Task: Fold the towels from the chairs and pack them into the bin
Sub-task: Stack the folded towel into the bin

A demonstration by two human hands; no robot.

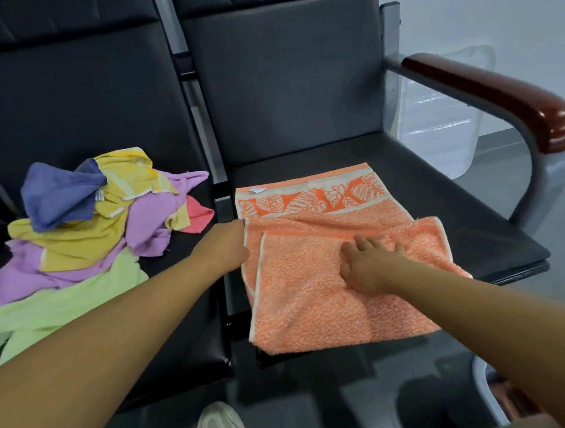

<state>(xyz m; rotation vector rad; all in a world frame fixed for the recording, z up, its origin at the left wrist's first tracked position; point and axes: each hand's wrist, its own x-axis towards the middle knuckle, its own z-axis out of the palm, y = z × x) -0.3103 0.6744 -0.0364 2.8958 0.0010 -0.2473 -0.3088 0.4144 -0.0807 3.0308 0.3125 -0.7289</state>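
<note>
Right hand [367, 268] is pressed flat on orange towel [313, 311], mid-frame; fold may be skewed by left hand [227, 247] (grip unseen).

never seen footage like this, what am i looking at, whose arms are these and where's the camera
There is no machine here: a person wears a camera on the head, so this single picture looks down along their own bare arms. On the right chair seat lies a partly folded orange towel. The left hand pinches its left edge, while the right hand presses flat on the folded layer, fingers spread. On the left chair seat sits a loose pile of coloured towels, not yet folded. Behind the wooden armrest stands a clear plastic bin.
</note>
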